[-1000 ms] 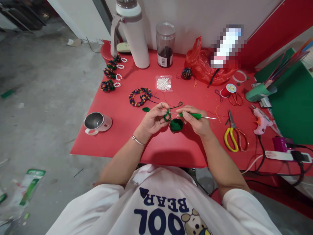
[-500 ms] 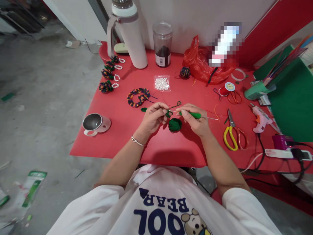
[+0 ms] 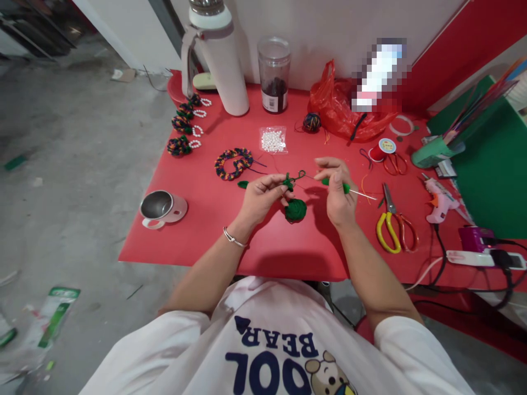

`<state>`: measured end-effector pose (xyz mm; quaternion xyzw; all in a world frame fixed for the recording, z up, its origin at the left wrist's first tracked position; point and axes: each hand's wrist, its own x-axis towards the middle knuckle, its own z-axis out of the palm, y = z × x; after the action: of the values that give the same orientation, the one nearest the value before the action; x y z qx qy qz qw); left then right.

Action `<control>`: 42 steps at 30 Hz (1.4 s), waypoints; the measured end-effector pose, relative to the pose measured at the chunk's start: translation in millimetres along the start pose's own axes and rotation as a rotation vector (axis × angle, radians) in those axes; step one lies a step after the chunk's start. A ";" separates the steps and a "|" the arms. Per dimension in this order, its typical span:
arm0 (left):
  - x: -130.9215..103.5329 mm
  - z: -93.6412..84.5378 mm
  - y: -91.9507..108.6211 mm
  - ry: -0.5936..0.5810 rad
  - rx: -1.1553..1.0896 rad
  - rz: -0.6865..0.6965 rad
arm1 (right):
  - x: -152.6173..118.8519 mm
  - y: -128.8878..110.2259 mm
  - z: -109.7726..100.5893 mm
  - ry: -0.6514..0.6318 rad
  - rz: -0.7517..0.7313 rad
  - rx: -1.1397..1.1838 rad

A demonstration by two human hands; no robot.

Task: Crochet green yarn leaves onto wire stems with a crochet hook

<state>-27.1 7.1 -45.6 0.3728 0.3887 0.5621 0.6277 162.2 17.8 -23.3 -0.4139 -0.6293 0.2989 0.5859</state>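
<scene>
Between the thumb and fingers of my left hand [image 3: 265, 197] is a small piece of green crochet [image 3: 287, 182], with a length of green yarn looping out to the right. My right hand [image 3: 340, 192] grips a crochet hook [image 3: 344, 187] by its green handle; the forefinger is raised off it. The hook's thin metal tip points left, apart from the crochet. Just below the left fingertips lies a ball of green yarn [image 3: 295, 209]. A multicoloured crocheted strip [image 3: 233, 164] curls on the table behind my left hand.
Scissors [image 3: 391, 225], a pink glue gun [image 3: 441, 200] and a power strip [image 3: 486, 258] lie to the right. A metal mug [image 3: 163, 208] stands at left. At the back are a white thermos [image 3: 224, 60], a clear jar [image 3: 274, 74] and a bag of white beads [image 3: 273, 140].
My right hand has moved right with the hook, drawing its tip out of the green crochet. Its forefinger has lifted. My left hand has turned slightly, still pinching the piece.
</scene>
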 end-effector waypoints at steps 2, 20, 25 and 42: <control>-0.1 0.2 0.3 0.008 0.030 0.019 | -0.1 -1.4 -0.7 -0.041 -0.010 -0.121; -5.3 5.0 -11.0 0.071 0.439 0.203 | 3.2 3.0 4.2 -0.165 0.088 -0.183; -5.1 10.8 -1.4 0.105 0.239 0.144 | 2.7 2.5 5.8 -0.269 0.109 -0.255; -6.1 15.2 -3.2 0.062 -0.011 -0.064 | 2.4 -2.7 5.5 -0.428 0.248 -0.175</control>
<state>-12.4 0.2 -41.7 0.3393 0.4164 0.5552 0.6350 156.4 19.2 -20.5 -0.4644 -0.7067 0.3936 0.3605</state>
